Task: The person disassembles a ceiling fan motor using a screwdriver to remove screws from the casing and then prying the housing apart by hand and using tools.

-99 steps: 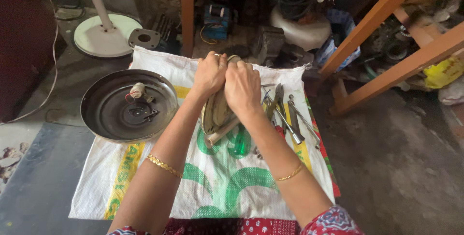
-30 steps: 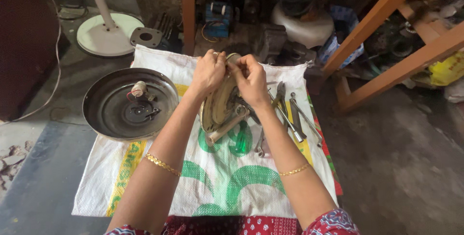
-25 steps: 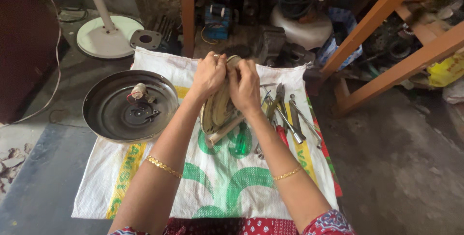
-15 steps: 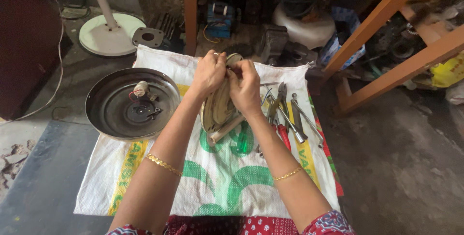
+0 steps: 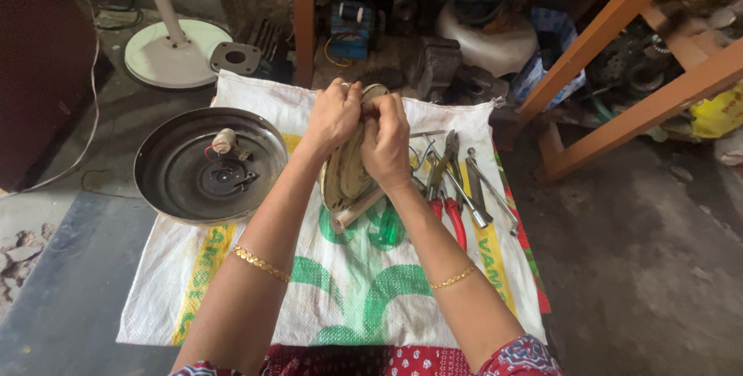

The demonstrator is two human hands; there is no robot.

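Woven sack (image 5: 340, 299) spread on the floor, white with green and yellow print, nearest the person. Both forearms reach forward over it, a thin gold bracelet on each wrist. Left hand (image 5: 334, 115) and right hand (image 5: 385, 138) meet at the top edge of a round brass-coloured motor disc (image 5: 344, 175), held upright on its edge above the sack's middle. Both grips closed around its upper rim, fingers curled tight, thumbs toward each other; what they pinch there is hidden. Wooden handle (image 5: 357, 210) pokes out below the disc. Right of it: pliers (image 5: 447, 190), wrenches, all untouched. Left: dark round fan housing (image 5: 210, 165) lies open, so teardown looks midway; disc work unfinished. Far: white fan base (image 5: 174, 52), orange wooden frame (image 5: 619, 59), clutter.
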